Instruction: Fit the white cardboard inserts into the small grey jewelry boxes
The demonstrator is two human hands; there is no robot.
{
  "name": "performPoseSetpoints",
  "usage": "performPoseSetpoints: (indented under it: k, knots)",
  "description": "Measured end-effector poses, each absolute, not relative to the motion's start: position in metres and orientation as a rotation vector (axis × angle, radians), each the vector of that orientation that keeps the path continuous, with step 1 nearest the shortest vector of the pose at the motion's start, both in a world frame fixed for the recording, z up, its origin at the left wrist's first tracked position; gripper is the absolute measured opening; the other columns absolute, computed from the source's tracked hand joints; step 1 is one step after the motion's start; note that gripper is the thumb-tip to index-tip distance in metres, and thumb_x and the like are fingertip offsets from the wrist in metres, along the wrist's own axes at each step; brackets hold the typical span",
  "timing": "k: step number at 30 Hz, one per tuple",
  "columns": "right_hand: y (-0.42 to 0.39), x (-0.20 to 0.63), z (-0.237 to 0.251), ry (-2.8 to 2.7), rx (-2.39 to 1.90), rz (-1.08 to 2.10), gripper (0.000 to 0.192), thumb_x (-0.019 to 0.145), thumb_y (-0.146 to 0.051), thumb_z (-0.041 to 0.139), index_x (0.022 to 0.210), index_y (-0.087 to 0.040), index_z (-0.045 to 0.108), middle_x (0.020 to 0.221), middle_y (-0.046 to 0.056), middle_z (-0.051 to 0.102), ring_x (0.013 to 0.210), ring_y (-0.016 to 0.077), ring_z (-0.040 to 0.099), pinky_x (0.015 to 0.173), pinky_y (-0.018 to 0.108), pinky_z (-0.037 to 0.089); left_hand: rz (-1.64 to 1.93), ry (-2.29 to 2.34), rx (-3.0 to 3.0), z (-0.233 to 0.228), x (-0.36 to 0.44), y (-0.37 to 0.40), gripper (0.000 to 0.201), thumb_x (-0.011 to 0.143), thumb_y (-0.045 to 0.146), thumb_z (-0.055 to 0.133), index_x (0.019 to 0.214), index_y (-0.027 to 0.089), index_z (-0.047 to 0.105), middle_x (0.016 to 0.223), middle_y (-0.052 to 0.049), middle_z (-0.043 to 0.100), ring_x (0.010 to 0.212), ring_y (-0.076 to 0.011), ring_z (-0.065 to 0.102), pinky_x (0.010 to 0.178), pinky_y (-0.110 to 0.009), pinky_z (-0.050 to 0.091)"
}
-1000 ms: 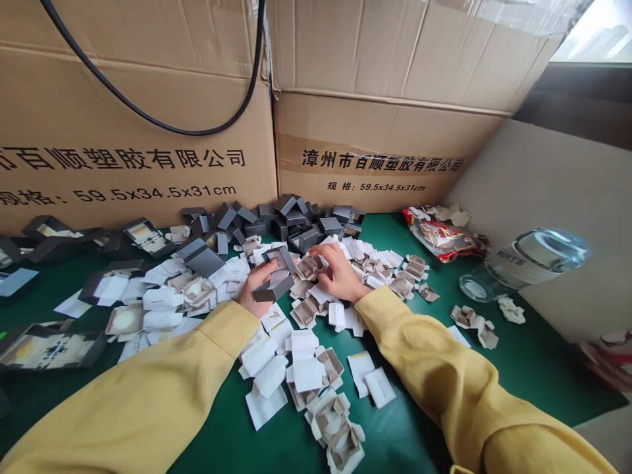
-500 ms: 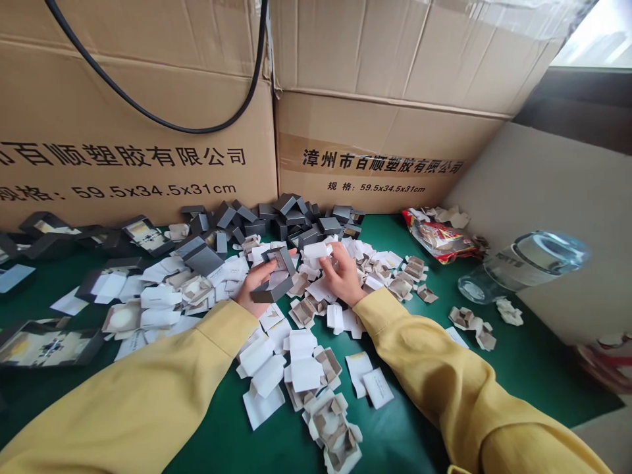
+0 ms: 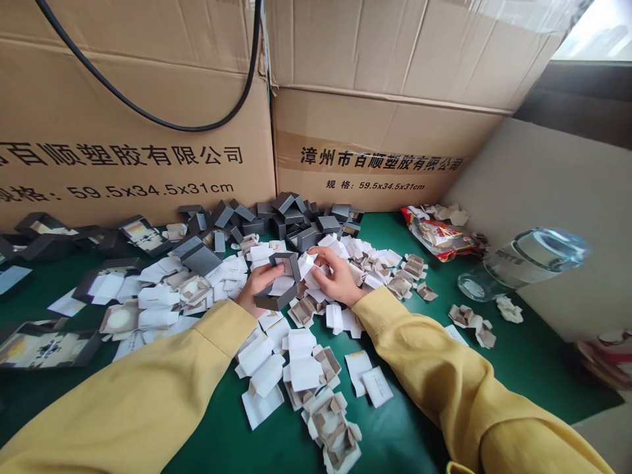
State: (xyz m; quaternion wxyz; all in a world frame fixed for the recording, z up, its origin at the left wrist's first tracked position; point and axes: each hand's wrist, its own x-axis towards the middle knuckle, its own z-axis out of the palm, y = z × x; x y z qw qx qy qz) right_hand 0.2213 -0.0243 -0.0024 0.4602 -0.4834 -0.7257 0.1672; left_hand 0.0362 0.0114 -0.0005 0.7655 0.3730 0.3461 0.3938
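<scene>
My left hand (image 3: pixel 255 287) is closed round a small dark grey box (image 3: pixel 277 302), which is open towards me and shows a pale inside. Between the thumb and fingers of my right hand (image 3: pixel 336 275) is a small white card insert (image 3: pixel 307 264), held right beside the box's right edge. Under and around both hands lie folded white card inserts (image 3: pixel 302 342) and grey-brown card trays (image 3: pixel 330 421). Behind the hands is a heap of dark grey boxes (image 3: pixel 296 220).
Large cardboard cartons (image 3: pixel 370 131) wall off the back of the green table (image 3: pixel 395 434). A black cable (image 3: pixel 162 122) hangs before them. At the right lie a clear bottle (image 3: pixel 523 263), a red snack bag (image 3: pixel 439 237) and crumpled card (image 3: pixel 473 326). More dark boxes (image 3: pixel 49 342) lie left.
The dark box in my left hand has turned so its opening faces me more. My right hand has brought the white insert left and slightly down, closer to the box.
</scene>
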Motion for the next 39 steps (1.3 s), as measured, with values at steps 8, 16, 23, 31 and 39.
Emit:
performPoseSetpoints:
  k: [8,16,23,31,39]
  knots:
    - [-0.022,0.221,-0.003,-1.772,-1.164,0.426,0.031,0.081,-0.027,0.048,0.110,-0.017,0.050,0.075,0.001,0.058,0.059,0.0117,0.048,0.057,0.024,0.040,0.874,0.712,0.781,0.003,0.034,0.013,0.026,0.061,0.031,0.074,0.078,0.012,0.068,0.070,-0.007,0.071,0.067,-0.0208,0.067,0.063,-0.027,0.051]
    - [-0.023,0.221,-0.003,-1.772,-1.191,0.409,0.028,0.080,-0.025,0.049,0.107,-0.018,0.052,0.070,-0.001,0.058,0.058,0.0117,0.049,0.057,0.025,0.041,0.794,0.714,0.832,0.004,0.033,0.008,0.030,0.057,0.029,0.077,0.079,0.011,0.069,0.063,-0.005,0.069,0.059,-0.0196,0.065,0.054,-0.026,0.048]
    - [-0.020,0.222,-0.001,-1.757,-1.125,0.027,0.038,0.083,-0.036,0.053,0.116,-0.017,0.048,0.106,0.011,0.059,0.098,0.0229,0.052,0.083,0.039,0.045,0.982,0.707,0.721,0.003,0.036,0.013,0.024,0.069,0.030,0.068,0.085,0.012,0.069,0.079,-0.007,0.071,0.080,-0.0207,0.066,0.075,-0.030,0.050]
    - [-0.017,0.222,-0.008,-2.048,-1.197,-0.230,0.050,0.084,-0.046,0.055,0.124,-0.016,0.049,0.122,0.012,0.055,0.112,0.0273,0.046,0.094,0.044,0.038,1.031,0.584,0.489,0.008,0.037,0.016,0.022,0.083,0.022,0.050,0.099,0.016,0.064,0.098,-0.006,0.070,0.093,-0.0207,0.063,0.088,-0.042,0.049]
    - [-0.015,0.221,-0.010,-2.075,-1.198,-0.232,0.043,0.089,-0.039,0.049,0.125,-0.016,0.049,0.117,0.012,0.059,0.107,0.0253,0.050,0.088,0.041,0.043,0.979,0.634,0.565,0.010,0.038,0.014,0.024,0.083,0.023,0.051,0.099,0.013,0.066,0.096,-0.007,0.070,0.094,-0.0211,0.062,0.087,-0.037,0.050]
